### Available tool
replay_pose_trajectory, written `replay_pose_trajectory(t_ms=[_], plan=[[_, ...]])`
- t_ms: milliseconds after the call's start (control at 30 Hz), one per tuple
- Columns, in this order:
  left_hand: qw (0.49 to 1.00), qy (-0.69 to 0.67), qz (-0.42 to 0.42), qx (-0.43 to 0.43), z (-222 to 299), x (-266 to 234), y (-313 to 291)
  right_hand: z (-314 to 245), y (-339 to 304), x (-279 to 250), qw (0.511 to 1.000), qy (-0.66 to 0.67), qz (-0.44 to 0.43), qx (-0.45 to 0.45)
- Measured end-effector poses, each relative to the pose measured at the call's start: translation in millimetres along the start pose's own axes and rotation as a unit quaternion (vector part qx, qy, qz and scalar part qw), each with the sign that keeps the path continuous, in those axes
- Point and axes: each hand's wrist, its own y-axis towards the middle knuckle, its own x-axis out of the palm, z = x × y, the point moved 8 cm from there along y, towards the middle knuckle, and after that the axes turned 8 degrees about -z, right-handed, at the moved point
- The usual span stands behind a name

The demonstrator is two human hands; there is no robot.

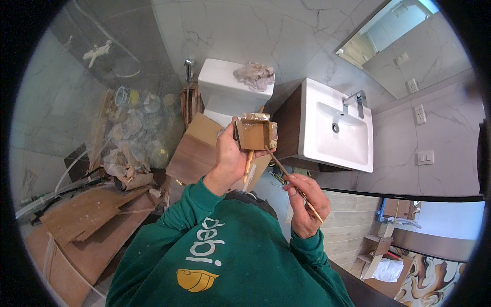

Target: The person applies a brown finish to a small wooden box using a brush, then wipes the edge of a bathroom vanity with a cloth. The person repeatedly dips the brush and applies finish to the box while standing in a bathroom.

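Observation:
My left hand (231, 157) is wrapped round a small open cardboard box (252, 135), held up in front of my chest. Pale smears mark the box's upper and right flaps. A light wooden stick (249, 168) runs beneath the box and pokes out below it, beside my left fingers. Between the fingers and thumb of my right hand (307, 204) is a thin brown stick-like tool (279, 163), perhaps a brush. It slants up to the left, with its far end at the box's lower right corner. What that tip looks like is too small to tell.
Behind the box stands a white toilet (220, 82) with a crumpled plastic bag (254, 77) on its tank. A white washbasin (353, 140) on a brown cabinet is at the right. Cardboard sheets (197, 148) and broken boards (89, 210) lie at the left, near a glass panel.

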Motion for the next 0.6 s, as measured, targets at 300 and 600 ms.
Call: replay_pose_trajectory(t_ms=[300,600], plan=[[1.0,-0.026,0.01,0.009,5.4,-4.0,1.3,-0.5,4.4,23.1,0.997,-0.064,-0.047,-0.012],[0.999,-0.041,-0.009,0.004,10.6,-7.4,2.3,-13.9,6.1,21.7,0.996,-0.071,-0.042,-0.026]])
